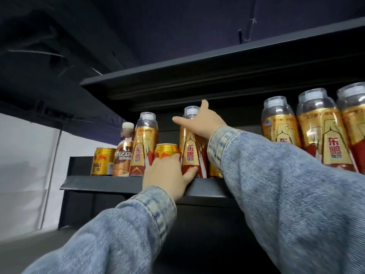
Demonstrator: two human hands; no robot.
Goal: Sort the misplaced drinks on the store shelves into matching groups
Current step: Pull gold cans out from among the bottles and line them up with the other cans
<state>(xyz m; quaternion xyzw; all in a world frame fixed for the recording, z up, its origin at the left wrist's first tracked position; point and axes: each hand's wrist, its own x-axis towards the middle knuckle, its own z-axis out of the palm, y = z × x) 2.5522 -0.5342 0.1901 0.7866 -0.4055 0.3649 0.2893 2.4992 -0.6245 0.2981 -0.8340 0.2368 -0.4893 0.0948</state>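
A: While both denim-sleeved arms reach up to the dark shelf [126,183], what do the hands do?

B: The right hand [199,123] lies against the shoulder of a tall gold bottle [190,155], thumb and forefinger spread straight, not closed round it. The left hand [166,175] covers the front of a gold can [166,149] just beside that bottle; whether its fingers curl round the can I cannot tell.

A: How would the bottle handle?

B: Likely full and fairly heavy, its film label slick (the clear cap dome looks flimsy). Gripping the waist seems safer than the top. Matching bottles [322,139] stand further right; the can's twin [102,161] stands at the left end.
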